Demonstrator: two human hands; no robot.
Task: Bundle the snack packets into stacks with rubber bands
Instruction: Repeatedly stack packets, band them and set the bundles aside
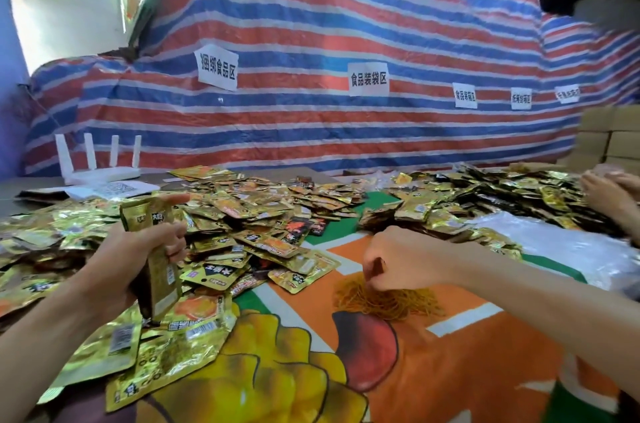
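The left hand [138, 259] is clenched round a stack of gold snack packets [157, 249], fingers and thumb wrapped about its middle. It holds the stack upright on end, just above the loose packets [249, 214] heaped over the left and middle of the table. The right hand [401, 259] hangs knuckles-up, its fingertips curled down and pinched into the tangle of yellow rubber bands [384, 299] lying on the printed orange table cover [467, 353] — whether a single band is singled out cannot be told. The step in hand looks to be fetching a band for a stack already gathered. Next, one band must come free of the tangle, be stretched open and slipped over the stack's end — with the packets kept squared so none slide out.
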